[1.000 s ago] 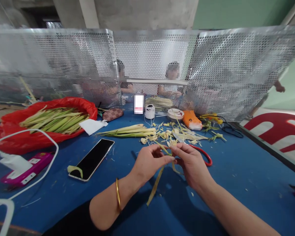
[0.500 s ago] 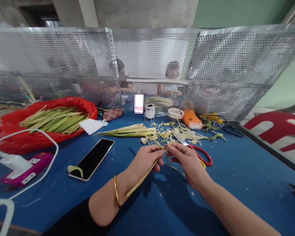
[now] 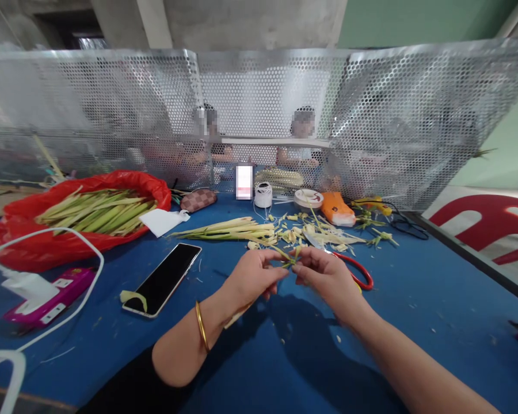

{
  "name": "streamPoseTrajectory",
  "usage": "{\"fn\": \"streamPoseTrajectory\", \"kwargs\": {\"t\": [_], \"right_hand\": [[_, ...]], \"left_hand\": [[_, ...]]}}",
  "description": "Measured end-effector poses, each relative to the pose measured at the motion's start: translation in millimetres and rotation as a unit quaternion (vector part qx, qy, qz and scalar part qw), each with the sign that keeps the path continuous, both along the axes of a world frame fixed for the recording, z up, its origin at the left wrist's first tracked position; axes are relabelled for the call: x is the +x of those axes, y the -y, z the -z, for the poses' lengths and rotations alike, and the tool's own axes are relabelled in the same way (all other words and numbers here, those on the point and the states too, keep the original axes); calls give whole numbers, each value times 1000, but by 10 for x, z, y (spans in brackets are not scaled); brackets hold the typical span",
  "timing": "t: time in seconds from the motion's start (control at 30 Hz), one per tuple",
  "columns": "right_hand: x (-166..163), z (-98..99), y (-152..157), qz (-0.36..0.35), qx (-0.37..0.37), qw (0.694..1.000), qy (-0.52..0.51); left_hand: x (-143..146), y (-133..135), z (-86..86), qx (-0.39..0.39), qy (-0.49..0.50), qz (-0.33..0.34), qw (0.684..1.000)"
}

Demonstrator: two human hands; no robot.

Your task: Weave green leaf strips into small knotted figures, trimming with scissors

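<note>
Between my two hands is a small piece of green plant strips (image 3: 290,262), crossed or knotted at its middle. My left hand (image 3: 255,275) pinches it from the left, and a pale flat strip (image 3: 238,315) runs back under that wrist. From the other side, the fingertips of my right hand (image 3: 322,271) close on the same piece. Red-handled scissors (image 3: 362,275) lie just beyond my right hand, partly hidden by it. A bundle of pale green stalks (image 3: 233,230) rests on the blue table past my hands, with cut scraps (image 3: 293,234) beside it.
At left stand a red plastic bag (image 3: 15,247) of green leaves, a phone (image 3: 168,276) and a purple power strip (image 3: 69,293). White string (image 3: 263,196), a round tub (image 3: 308,200) and an orange packet (image 3: 337,208) line the perforated metal screen (image 3: 267,86). Two people sit behind it.
Both hands have turned slightly and the strips between them now show as a crossed cluster. The long strip under my left wrist is more hidden, and the thin dangling end no longer shows.
</note>
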State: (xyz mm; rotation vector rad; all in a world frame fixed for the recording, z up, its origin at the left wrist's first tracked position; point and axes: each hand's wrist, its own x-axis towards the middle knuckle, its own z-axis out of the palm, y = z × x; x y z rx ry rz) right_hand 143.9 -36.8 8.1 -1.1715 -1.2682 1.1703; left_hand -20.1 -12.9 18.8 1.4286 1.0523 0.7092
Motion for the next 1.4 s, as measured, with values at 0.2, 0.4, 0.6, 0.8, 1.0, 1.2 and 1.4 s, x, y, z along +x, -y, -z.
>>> {"fn": "streamPoseTrajectory", "kwargs": {"t": [0.2, 0.4, 0.6, 0.8, 1.0, 1.2, 1.4], "right_hand": [[7, 60, 1, -3, 24, 999, 45], [21, 100, 17, -10, 57, 988, 143], [11, 117, 31, 10, 100, 970, 221], [5, 97, 33, -6, 94, 970, 223], [-1, 98, 52, -36, 66, 975, 210], [17, 77, 72, -80, 59, 961, 259], [51, 98, 45, -88, 72, 940, 322]], "left_hand": [[38, 32, 26, 31, -6, 13, 999], [42, 9, 39, -156, 120, -29, 980], [102, 49, 75, -58, 102, -69, 991], [96, 46, 37, -21, 84, -129, 988], [50, -20, 89, -105, 180, -161, 965], [80, -4, 127, -119, 213, -195, 950], [91, 0, 140, -150, 197, -211, 945]]}}
